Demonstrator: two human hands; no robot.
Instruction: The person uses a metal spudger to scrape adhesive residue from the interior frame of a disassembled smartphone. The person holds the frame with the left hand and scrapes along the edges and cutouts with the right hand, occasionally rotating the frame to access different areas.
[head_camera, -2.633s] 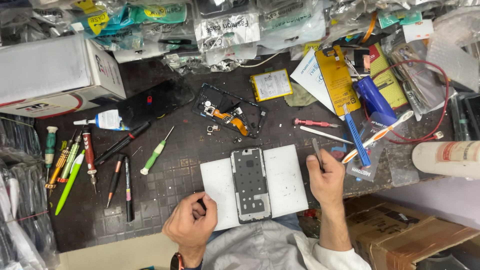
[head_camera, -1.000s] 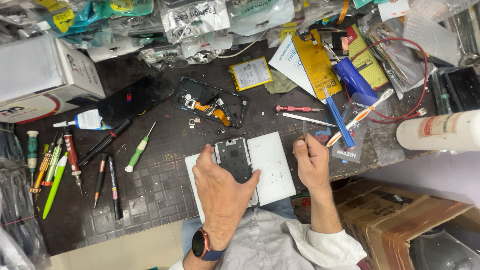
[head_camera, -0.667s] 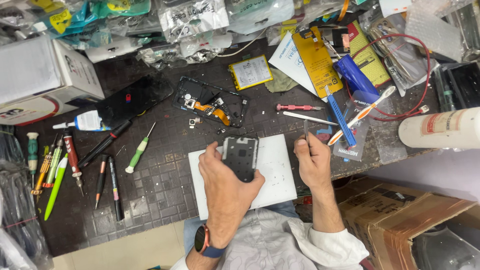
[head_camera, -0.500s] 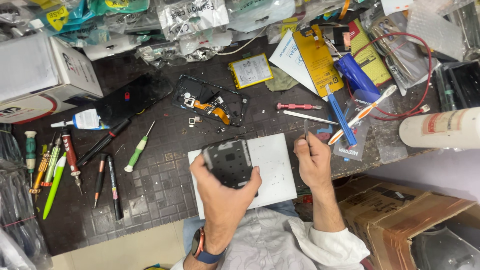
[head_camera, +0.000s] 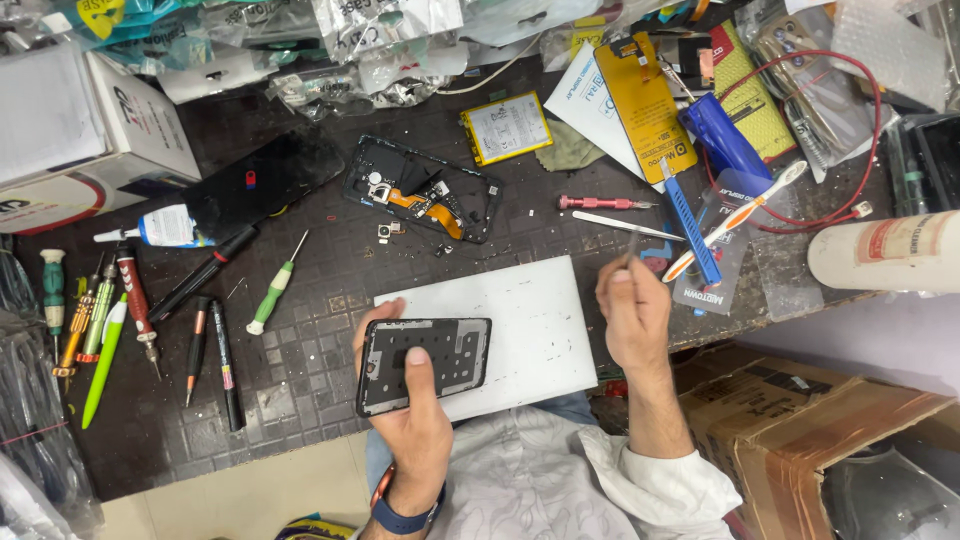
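Left hand (head_camera: 415, 410) fingers clamp phone frame (head_camera: 425, 365) sideways over white mat (head_camera: 520, 320), steadying it; right hand (head_camera: 632, 320) fingers pinch tweezers (head_camera: 630, 248) beside mat.

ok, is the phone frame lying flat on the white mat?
No, the left hand holds the phone frame lifted over the white mat, thumb pressed on its face.

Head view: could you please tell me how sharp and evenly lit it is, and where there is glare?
Head view: sharp and evenly lit over the mat; the frame in the left hand and the right hand are crisp, with soft shadows; glare on the plastic bags along the top; edges bend slightly.
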